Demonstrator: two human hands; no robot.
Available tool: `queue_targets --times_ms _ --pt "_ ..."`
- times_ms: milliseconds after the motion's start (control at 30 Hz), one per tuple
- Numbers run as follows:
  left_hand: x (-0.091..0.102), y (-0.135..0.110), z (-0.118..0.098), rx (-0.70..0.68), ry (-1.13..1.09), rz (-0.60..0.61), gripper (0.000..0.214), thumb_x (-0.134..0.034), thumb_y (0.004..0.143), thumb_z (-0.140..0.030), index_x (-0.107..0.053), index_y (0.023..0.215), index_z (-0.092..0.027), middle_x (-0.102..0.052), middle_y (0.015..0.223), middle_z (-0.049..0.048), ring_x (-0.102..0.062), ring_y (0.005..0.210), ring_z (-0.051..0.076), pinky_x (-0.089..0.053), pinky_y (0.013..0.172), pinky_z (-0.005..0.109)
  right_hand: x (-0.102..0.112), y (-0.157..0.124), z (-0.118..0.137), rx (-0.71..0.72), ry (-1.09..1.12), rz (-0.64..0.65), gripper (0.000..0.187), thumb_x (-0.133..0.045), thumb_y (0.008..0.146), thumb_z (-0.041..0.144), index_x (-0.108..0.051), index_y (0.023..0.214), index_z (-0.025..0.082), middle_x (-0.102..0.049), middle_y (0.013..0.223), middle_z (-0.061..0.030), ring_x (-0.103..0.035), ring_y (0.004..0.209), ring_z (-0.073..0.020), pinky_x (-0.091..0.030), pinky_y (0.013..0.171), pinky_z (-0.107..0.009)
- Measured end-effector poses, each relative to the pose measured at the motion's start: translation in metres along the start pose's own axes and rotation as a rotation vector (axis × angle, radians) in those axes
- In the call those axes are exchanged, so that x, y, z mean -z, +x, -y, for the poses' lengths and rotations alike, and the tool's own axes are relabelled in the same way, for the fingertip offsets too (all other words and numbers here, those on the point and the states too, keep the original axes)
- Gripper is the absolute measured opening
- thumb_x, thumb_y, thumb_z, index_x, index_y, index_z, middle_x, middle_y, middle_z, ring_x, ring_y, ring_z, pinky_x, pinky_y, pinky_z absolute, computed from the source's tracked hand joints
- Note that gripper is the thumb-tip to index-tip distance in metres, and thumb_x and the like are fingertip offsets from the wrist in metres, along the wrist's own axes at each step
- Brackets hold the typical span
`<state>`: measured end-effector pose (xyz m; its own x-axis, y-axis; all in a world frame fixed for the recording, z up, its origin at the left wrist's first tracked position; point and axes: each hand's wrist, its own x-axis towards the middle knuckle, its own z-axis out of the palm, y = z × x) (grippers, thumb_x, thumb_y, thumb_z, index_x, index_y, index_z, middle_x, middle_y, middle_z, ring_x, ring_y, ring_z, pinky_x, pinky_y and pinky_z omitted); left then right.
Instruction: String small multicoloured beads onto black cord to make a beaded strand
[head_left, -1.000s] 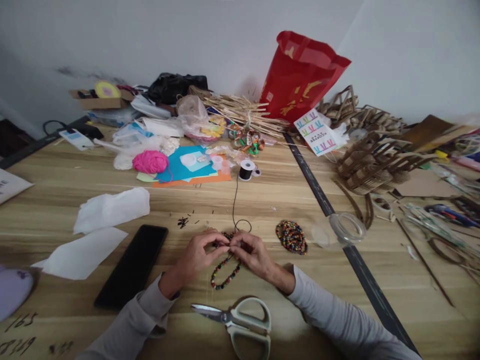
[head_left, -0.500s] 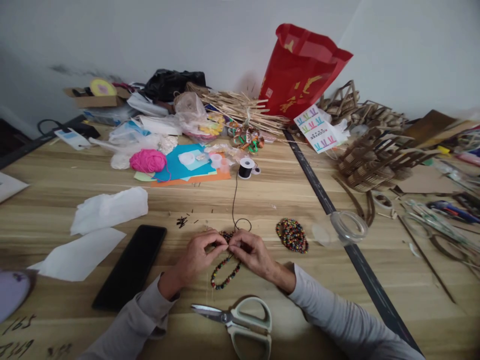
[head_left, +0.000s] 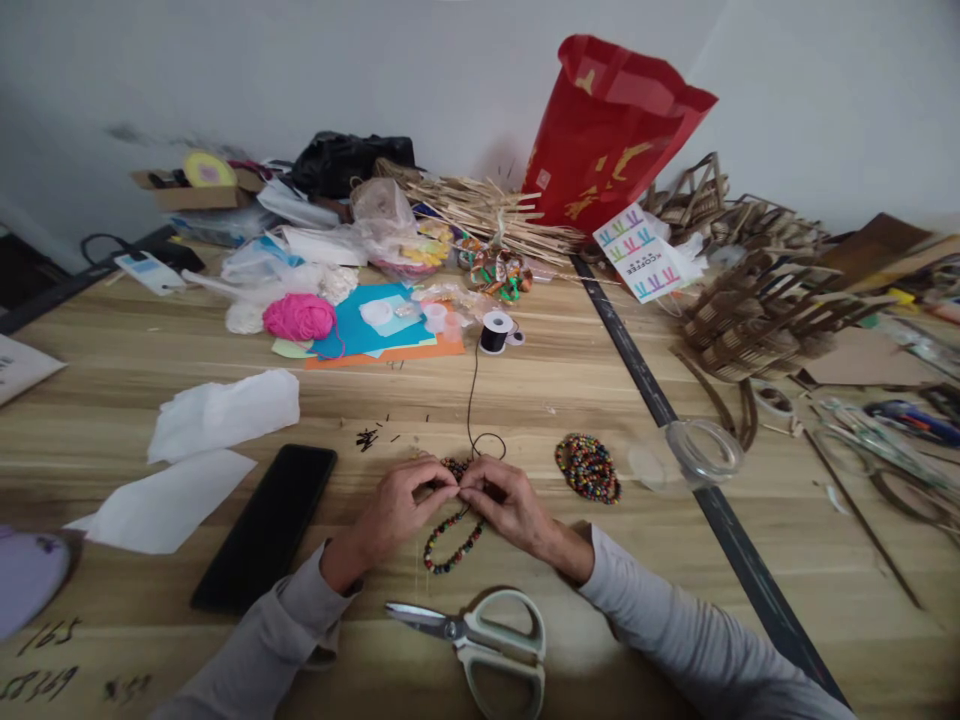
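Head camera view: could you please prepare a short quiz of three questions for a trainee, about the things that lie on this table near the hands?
1. True or false: the scissors lie nearer to the person than the bead strand, which the left hand and the right hand pinch at their fingertips.
2. The bead heap lies: A) right of the right hand; B) left of the left hand; C) on the scissors.
3. Which dark flat thing lies on the table left of the left hand?
Key: 1 true; 2 A; 3 the black phone.
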<state>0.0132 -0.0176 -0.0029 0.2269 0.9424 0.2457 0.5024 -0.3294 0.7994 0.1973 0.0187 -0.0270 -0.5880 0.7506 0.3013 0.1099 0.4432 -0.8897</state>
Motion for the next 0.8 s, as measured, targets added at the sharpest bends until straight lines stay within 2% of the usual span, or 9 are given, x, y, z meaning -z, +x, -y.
queue_targets --times_ms 433,633,800 --pt "0.007 0.002 0.001 0.08 0.014 0.026 0.012 -0.061 0.081 -0.018 -0.065 0.07 -0.016 -0.068 0.071 0.0025 -0.061 0.07 0.017 -0.047 0.07 0.027 0.001 0.0 -0.003 0.009 -0.036 -0.018 0.017 -0.054 0.091 0.027 -0.062 0.08 0.016 -0.059 0.075 -0.0039 -0.054 0.071 -0.0142 -0.044 0.065 -0.024" --pt "0.017 0.004 0.011 0.134 0.114 0.2 0.01 -0.063 0.078 -0.015 -0.069 0.071 -0.015 -0.068 0.072 0.0041 -0.062 0.072 0.018 -0.047 0.069 0.028 0.0 0.001 -0.004 -0.051 0.004 -0.055 0.015 -0.056 0.088 0.025 -0.061 0.078 0.016 -0.056 0.071 -0.0023 -0.052 0.066 -0.0129 -0.042 0.061 -0.023" --pt "0.021 0.002 0.018 0.08 0.182 0.313 0.012 -0.061 0.078 -0.011 -0.07 0.072 -0.017 -0.067 0.073 0.0033 -0.062 0.074 0.018 -0.046 0.071 0.028 0.0 0.002 -0.005 -0.091 0.064 -0.075 0.013 -0.057 0.086 0.023 -0.06 0.076 0.015 -0.054 0.069 -0.001 -0.05 0.063 -0.0117 -0.041 0.059 -0.022"
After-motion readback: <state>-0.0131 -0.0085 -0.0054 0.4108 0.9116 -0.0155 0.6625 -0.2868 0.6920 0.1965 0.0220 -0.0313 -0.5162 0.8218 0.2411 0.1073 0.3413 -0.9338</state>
